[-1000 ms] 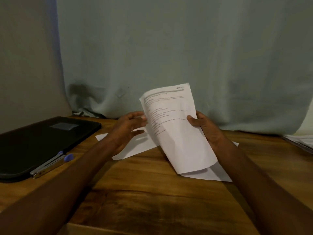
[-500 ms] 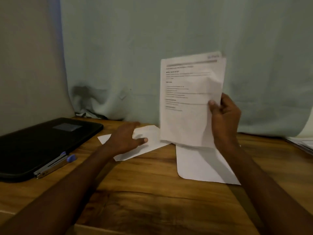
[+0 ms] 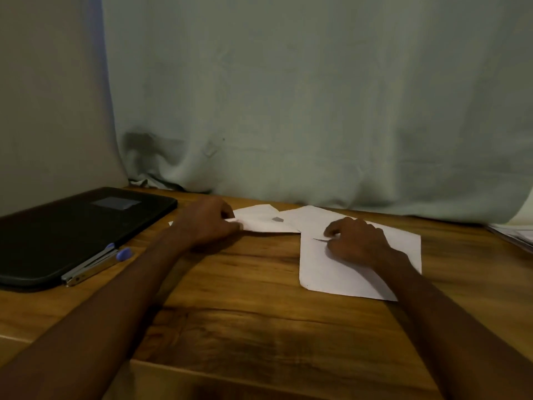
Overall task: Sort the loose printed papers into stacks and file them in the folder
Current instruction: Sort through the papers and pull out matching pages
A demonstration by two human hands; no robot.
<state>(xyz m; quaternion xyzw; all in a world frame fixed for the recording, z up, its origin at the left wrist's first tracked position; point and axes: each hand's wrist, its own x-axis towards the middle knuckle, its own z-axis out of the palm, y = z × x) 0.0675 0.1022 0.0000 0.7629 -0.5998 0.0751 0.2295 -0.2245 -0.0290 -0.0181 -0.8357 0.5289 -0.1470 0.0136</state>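
We see the left hand [image 3: 206, 222] pinching the edge of a sheet [image 3: 264, 223] beside the black folder [image 3: 75, 229]. Farther from the folder, the right hand [image 3: 356, 241] rests curled on another sheet [image 3: 340, 272]; whether it grips, we cannot tell.

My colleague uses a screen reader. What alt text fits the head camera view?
Two bare hands work on white papers on a wooden table: the left hand pinches the edge of one sheet, and the right hand rests curled on another. A black folder with a stapler lies left.
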